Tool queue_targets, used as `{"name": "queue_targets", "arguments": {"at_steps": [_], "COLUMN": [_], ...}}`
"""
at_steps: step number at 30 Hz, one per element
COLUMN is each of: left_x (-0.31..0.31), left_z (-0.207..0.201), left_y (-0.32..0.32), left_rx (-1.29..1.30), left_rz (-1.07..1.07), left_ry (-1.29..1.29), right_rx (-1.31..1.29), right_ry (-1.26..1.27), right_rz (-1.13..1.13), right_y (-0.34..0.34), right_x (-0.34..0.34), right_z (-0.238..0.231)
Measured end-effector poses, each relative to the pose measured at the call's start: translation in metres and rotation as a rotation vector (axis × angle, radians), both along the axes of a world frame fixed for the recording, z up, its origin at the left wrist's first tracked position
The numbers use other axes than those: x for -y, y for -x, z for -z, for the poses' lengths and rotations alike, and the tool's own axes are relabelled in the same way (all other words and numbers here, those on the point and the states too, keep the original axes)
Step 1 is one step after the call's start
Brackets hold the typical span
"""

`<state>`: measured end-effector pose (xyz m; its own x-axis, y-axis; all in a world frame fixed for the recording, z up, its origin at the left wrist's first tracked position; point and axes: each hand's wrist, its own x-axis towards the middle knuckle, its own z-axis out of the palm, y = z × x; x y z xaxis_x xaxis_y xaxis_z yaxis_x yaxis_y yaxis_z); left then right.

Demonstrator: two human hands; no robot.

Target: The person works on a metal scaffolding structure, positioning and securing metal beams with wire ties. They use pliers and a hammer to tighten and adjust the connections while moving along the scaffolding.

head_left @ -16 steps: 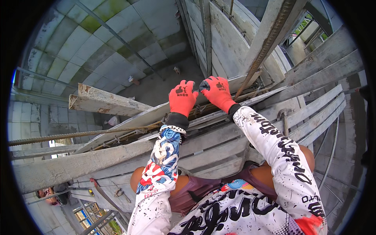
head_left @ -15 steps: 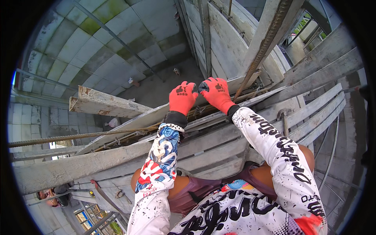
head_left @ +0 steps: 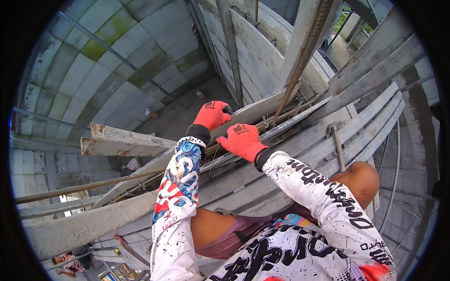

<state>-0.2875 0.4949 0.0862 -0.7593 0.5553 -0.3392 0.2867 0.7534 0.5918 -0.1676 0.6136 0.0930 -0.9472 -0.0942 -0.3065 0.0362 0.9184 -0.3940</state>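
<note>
At the far lower left, another person [head_left: 72, 263] is showing small and partly hidden below the structure. A thick grey beam [head_left: 89, 225] is stretching in toward the left sleeve, and above it a ribbed steel rod [head_left: 98, 184] is running toward the same forearm. Higher up, a rusty-edged metal channel [head_left: 129, 141] is jutting out over the space below, its right part lying near the inner board [head_left: 262, 106]. The left hand [head_left: 213, 116], in a red glove with dark fingertips, is hovering by that board, its fingers curling toward the right; whether they are pinching anything, I cannot tell. A thin wire [head_left: 214, 157] is hanging just below the right hand's fingertips, in front of the slot between the boards. The right hand [head_left: 243, 143], gloved alike, is sitting lower and just beside the left, its fingers bending leftward close to the wire; I cannot tell whether they are gripping it. Farther right, a rusty rod [head_left: 304, 56] is rising at a slant, and a hammer-like tool [head_left: 339, 152] is resting against the slatted boards [head_left: 368, 133] above the person's knee.
</note>
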Motion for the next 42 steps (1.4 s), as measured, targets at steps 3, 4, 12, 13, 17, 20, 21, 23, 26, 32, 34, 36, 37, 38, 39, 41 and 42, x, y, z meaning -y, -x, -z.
{"name": "queue_targets", "arguments": {"at_steps": [3, 4, 12, 13, 17, 20, 21, 23, 26, 32, 34, 36, 37, 38, 39, 41, 42], "left_x": [-0.002, -0.001, 0.007, 0.011, 0.010, 0.004, 0.003, -0.003, -0.002, -0.004, 0.001, -0.009, -0.020, -0.031, -0.040, -0.051, -0.054], "left_z": [-0.001, -0.002, 0.021, 0.025, 0.024, 0.015, 0.010, 0.004, 0.006, -0.007, -0.009, -0.013, -0.013, -0.013, -0.016, -0.017, -0.015], "left_y": [-0.004, -0.004, 0.002, 0.003, 0.008, 0.014, 0.016, 0.023, 0.042, 0.037, 0.023, 0.002, -0.010, -0.021, -0.031, -0.042, -0.044], "left_rx": [-0.065, -0.090, -0.452, -0.515, -0.503, -0.496, -0.517, -0.580, -0.722, -0.677, -0.568, -0.498, -0.480, -0.461, -0.443, -0.405, -0.414], "left_rz": [0.023, 0.024, 0.303, 0.341, 0.402, 0.513, 0.561, 0.692, 0.915, 0.615, 0.350, 0.085, 0.013, -0.057, -0.132, -0.175, -0.199], "left_ry": [0.001, -0.003, -0.026, -0.048, 0.048, 0.140, 0.150, 0.180, 0.265, 0.317, 0.307, 0.304, 0.338, 0.373, 0.410, 0.510, 0.545], "right_rx": [0.041, 0.041, -0.094, -0.096, 0.101, 0.157, 0.165, 0.182, 0.128, 0.165, 0.175, 0.155, 0.129, 0.104, 0.078, 0.109, 0.118], "right_ry": [-0.012, 0.023, 0.168, 0.185, 0.244, 0.271, 0.269, 0.263, 0.289, 0.338, 0.342, 0.344, 0.355, 0.366, 0.379, 0.350, 0.335], "right_rz": [0.056, 0.100, 0.116, 0.103, 0.092, 0.079, 0.064, 0.036, -0.069, 0.079, 0.106, 0.144, 0.152, 0.162, 0.167, 0.137, 0.123], "right_y": [0.002, 0.004, 0.002, 0.002, 0.004, 0.004, 0.004, 0.004, 0.007, 0.002, 0.000, -0.002, -0.004, -0.005, -0.008, -0.010, -0.010], "right_x": [0.016, 0.017, -0.004, -0.007, -0.033, -0.044, -0.046, -0.050, -0.045, -0.042, -0.040, -0.041, -0.043, -0.045, -0.044, -0.039, -0.036], "right_z": [0.006, 0.008, 0.031, 0.027, 0.004, 0.004, 0.002, 0.000, 0.004, 0.002, 0.004, 0.009, 0.013, 0.016, 0.016, 0.010, 0.008]}}
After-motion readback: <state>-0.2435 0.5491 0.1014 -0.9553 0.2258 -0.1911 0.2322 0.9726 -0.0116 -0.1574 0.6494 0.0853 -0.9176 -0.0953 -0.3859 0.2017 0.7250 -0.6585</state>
